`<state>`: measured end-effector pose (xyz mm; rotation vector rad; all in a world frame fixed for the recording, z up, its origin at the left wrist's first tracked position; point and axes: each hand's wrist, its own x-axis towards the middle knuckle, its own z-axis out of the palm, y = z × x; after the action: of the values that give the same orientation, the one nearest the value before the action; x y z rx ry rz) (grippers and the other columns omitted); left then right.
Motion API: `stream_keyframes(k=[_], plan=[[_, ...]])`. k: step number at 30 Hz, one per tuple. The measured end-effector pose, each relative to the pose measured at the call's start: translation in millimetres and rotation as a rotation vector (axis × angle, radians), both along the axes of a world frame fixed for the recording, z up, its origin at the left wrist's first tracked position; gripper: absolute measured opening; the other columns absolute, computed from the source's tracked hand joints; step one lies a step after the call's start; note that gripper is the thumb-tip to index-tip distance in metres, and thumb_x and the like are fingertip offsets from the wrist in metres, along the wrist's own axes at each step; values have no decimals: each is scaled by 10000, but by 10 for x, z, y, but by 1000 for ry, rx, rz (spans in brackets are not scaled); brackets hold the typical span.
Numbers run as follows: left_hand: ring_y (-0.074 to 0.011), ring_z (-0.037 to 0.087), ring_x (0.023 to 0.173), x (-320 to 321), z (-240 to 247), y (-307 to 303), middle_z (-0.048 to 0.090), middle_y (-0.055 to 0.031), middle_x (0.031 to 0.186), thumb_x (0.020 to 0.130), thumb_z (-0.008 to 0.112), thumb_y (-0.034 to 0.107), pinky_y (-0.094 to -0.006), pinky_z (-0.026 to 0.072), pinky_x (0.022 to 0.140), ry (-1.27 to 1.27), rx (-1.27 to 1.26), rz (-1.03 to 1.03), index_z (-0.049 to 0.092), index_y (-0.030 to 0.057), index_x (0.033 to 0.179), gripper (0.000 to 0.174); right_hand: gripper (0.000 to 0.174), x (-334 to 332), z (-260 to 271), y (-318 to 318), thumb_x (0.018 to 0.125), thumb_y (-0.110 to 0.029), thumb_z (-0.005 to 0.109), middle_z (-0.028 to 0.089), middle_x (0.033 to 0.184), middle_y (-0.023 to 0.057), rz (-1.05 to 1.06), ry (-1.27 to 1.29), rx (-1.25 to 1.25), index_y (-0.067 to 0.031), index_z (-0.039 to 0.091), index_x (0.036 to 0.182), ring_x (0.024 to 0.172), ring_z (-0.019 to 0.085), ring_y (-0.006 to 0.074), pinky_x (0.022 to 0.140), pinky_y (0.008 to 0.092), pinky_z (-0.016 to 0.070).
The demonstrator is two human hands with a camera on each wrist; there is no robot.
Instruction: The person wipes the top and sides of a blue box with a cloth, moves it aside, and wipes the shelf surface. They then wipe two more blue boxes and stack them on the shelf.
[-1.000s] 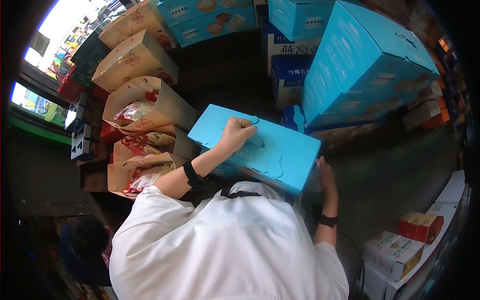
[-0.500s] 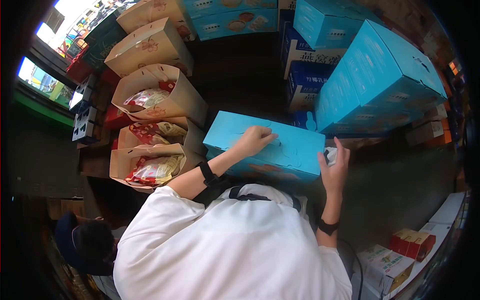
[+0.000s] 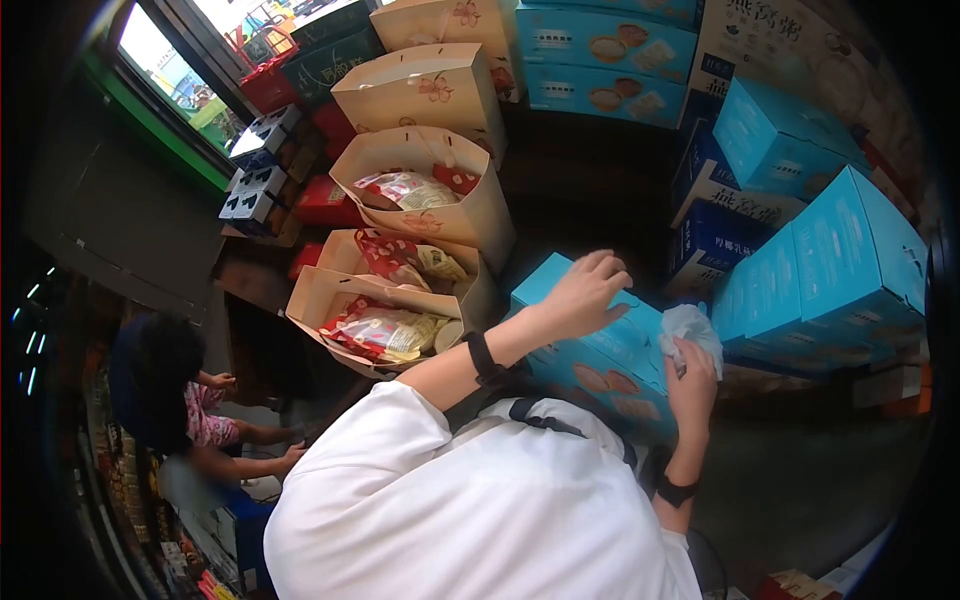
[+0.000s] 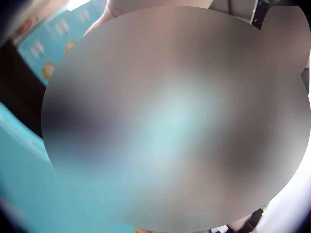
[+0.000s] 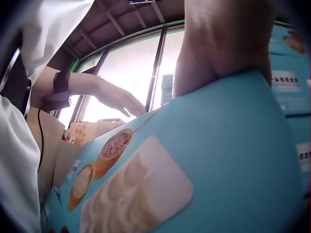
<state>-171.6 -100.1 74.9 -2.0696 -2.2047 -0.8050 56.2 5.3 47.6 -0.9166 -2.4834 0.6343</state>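
Note:
A light-blue carton (image 3: pixel 600 375) with food pictures on its side stands in front of the person. Over its top, the left hand (image 3: pixel 590 297) reaches with fingers loosely spread and nothing held. At the carton's right end, the right hand (image 3: pixel 692 392) grips a crumpled white cloth (image 3: pixel 690 330) against the upper edge. The right wrist view looks along the carton's printed side (image 5: pixel 218 155), with the left hand (image 5: pixel 114 97) beyond it. Most of the left wrist view is blurred out.
Open paper bags (image 3: pixel 420 215) holding red-and-white packets line the left. More blue cartons (image 3: pixel 820 270) are stacked at right and others (image 3: pixel 605 65) at the back, beside dark-blue and white boxes (image 3: pixel 715 230). Another person (image 3: pixel 160 390) sits at the lower left.
The left hand has let go of the carton's top handle and its fingers have opened. The right hand has brought the white cloth up to the carton's end. The head view has turned left.

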Motion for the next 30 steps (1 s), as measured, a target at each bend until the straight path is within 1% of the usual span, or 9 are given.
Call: stream_keyframes(k=[4,6,8,11,13,16,20,26,30], plan=[[-382,338,1292,-620,579,-147,448,-145,1315,747,717,322,-513,316,1041,370,-165,539,538,94,1194,533,308,17,-21,3,800,-158,633,614,1123,118,-3,-9,23,-56,635,1091,1045,547,321,904,407,435],[-364,344,1300,-1030,652,-194,413,-142,1355,732,724,344,-492,334,1034,408,-263,749,476,113,1274,639,306,14,-31,20,800,-159,634,613,1123,118,0,1,22,-59,636,1089,1045,546,321,902,408,435],[-406,371,1278,-1585,530,-274,392,-197,1361,757,712,353,-534,370,990,166,-256,812,386,148,1348,705,304,28,-45,17,805,-163,633,612,1122,119,6,7,33,-62,635,1092,1047,546,320,901,409,435],[-394,488,1187,-1963,297,-389,491,-227,1285,791,673,326,-477,442,930,58,-368,822,425,104,1332,636,293,25,-28,1,801,-147,629,616,1114,134,2,31,44,-66,635,1083,1038,549,334,902,401,432],[-383,586,1049,-2150,122,-398,597,-256,1122,812,639,288,-439,483,873,-78,-371,755,546,13,1192,478,293,28,-28,-1,800,-147,629,616,1115,133,-2,32,42,-67,635,1082,1037,549,333,900,400,433],[-376,615,977,-2273,-25,-374,631,-267,1014,820,607,252,-440,488,860,-84,-354,784,626,-23,1030,346,296,77,-43,-19,803,-162,632,615,1117,122,3,16,41,-69,635,1083,1039,549,323,900,404,436],[-386,614,977,-2404,-76,-277,635,-262,1005,824,599,253,-443,489,856,-90,-299,830,643,-26,966,317,292,74,-42,-24,806,-181,636,617,1108,110,1,13,33,-69,637,1076,1030,553,312,897,408,440],[-384,573,1077,-2067,186,-131,588,-241,1158,828,613,261,-446,472,895,-129,-356,986,581,-14,1124,405,287,77,-40,-41,813,-179,630,619,1096,110,-1,45,51,-65,636,1075,1022,558,306,888,403,446],[-361,436,1239,-1603,235,19,472,-179,1328,836,610,334,-428,389,1005,240,-33,664,381,41,1355,639,255,28,-6,-40,831,-139,606,619,1088,126,-39,182,31,-50,641,1068,987,573,322,852,407,463]])
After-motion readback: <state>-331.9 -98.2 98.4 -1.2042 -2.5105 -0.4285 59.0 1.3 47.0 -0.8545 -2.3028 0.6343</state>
